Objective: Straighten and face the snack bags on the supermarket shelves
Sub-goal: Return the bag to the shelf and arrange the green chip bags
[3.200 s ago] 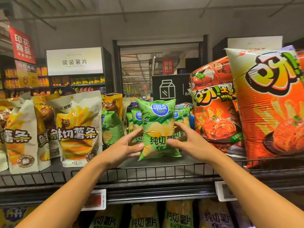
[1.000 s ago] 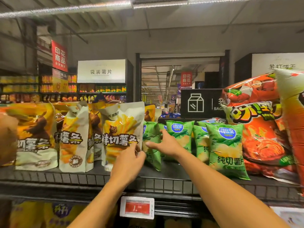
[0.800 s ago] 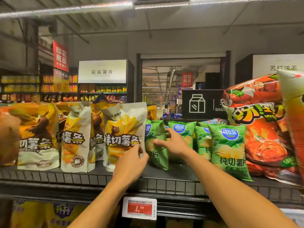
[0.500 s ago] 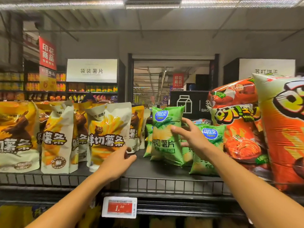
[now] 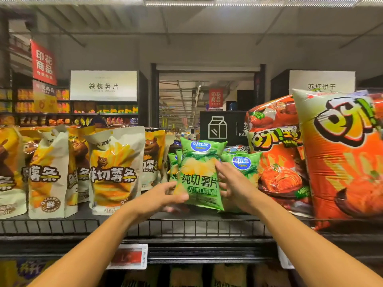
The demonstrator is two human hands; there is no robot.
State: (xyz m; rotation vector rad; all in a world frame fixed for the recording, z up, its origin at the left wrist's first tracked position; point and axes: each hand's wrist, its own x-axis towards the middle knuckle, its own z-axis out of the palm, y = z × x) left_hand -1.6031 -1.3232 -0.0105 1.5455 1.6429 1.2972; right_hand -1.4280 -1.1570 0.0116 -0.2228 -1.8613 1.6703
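Head view: both hands hold a green potato chip bag (image 5: pixel 200 175) upright at the front of the wire-fronted shelf (image 5: pixel 186 227). Left hand (image 5: pixel 163 196) pinches its lower left corner; right hand (image 5: pixel 234 185) grips its right edge, fingers curled. It faces forward between cream fries bags (image 5: pixel 115 170) and orange snack bags (image 5: pixel 277 162).

I see a green chip bag (image 5: pixel 199 175) with a blue oval logo, cream-and-yellow fries bags (image 5: pixel 116 170), and orange-red puffed bags (image 5: pixel 344 158).
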